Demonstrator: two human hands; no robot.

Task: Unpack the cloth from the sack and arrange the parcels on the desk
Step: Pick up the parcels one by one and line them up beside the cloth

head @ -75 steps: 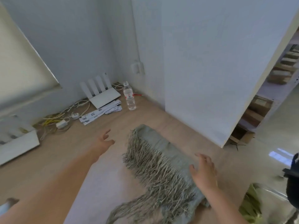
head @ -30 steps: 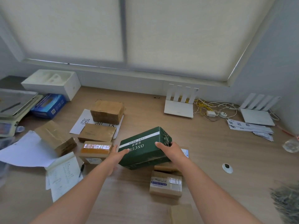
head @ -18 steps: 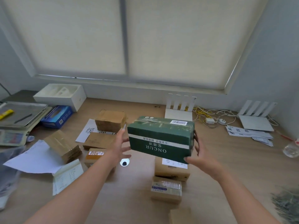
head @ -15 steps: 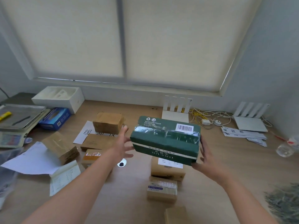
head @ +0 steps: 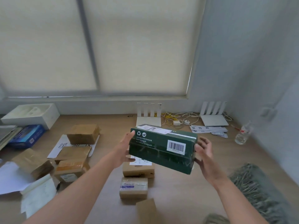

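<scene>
Both hands held a dark green box (head: 163,149) in the air above the wooden desk (head: 186,188). The left hand (head: 124,151) pressed its nine o'clock end, and the right hand (head: 204,155) cupped its three o'clock end with fingers spread. A barcode label faced the camera. Directly beneath the box, at six o'clock, brown parcels (head: 137,171) lay in a line. The fringed grey-green cloth (head: 257,189) lay on the desk at four o'clock.

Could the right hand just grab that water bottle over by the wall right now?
Probably not yet. The right hand is pressed against the end of the green box, sharing its weight with the left hand. The desk toward the bottle looks clear, though.
</scene>
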